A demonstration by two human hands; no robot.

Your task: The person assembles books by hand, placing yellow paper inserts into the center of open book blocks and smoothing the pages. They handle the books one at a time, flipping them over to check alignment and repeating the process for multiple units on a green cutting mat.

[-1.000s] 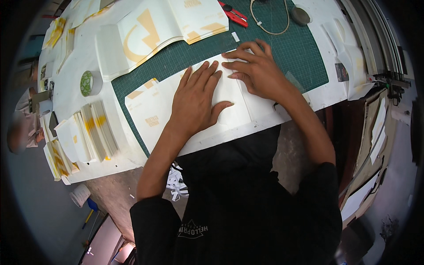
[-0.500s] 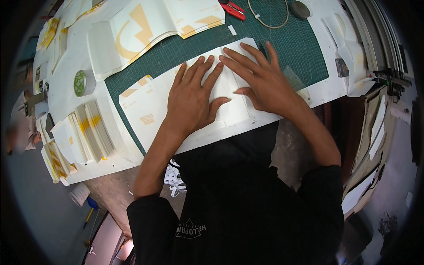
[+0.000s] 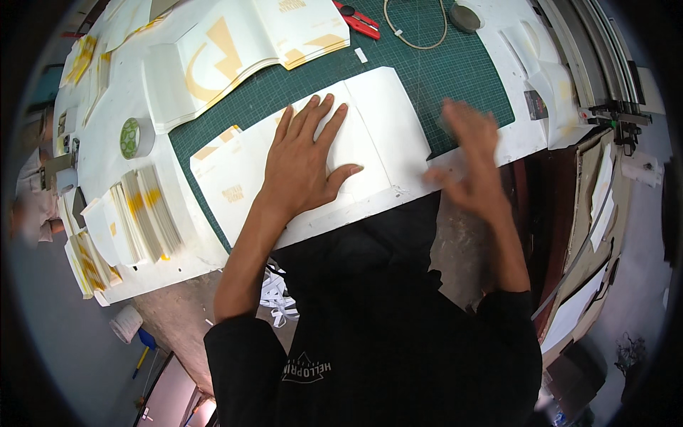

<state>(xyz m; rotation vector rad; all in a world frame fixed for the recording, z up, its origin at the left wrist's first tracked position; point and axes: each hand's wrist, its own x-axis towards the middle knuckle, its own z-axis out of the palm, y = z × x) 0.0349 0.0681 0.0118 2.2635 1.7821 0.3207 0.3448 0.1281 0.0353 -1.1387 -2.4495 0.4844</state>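
A white printed paper sheet (image 3: 235, 167) with pale orange shapes lies across the green cutting mat (image 3: 466, 78) and the table's near edge. Crease lines run across its right part. My left hand (image 3: 302, 156) rests flat on the middle of this sheet, fingers stretched and thumb out to the side. Off the sheet's right edge, my right hand (image 3: 469, 156) is in the air, smeared by motion, with thumb and fingers apart and nothing seen between them.
Stacked printed sheets (image 3: 249, 43) lie beyond the mat's far left. A red-handled cutter (image 3: 359, 20), a cord loop (image 3: 420, 46) and a round grey object (image 3: 464, 18) are at the far side. At left stand a tape roll (image 3: 136, 137) and folded paper stacks (image 3: 146, 213).
My right hand has lifted off the sheet and moved right and toward me, uncovering the sheet's right part. My left hand stays pressed on the sheet.
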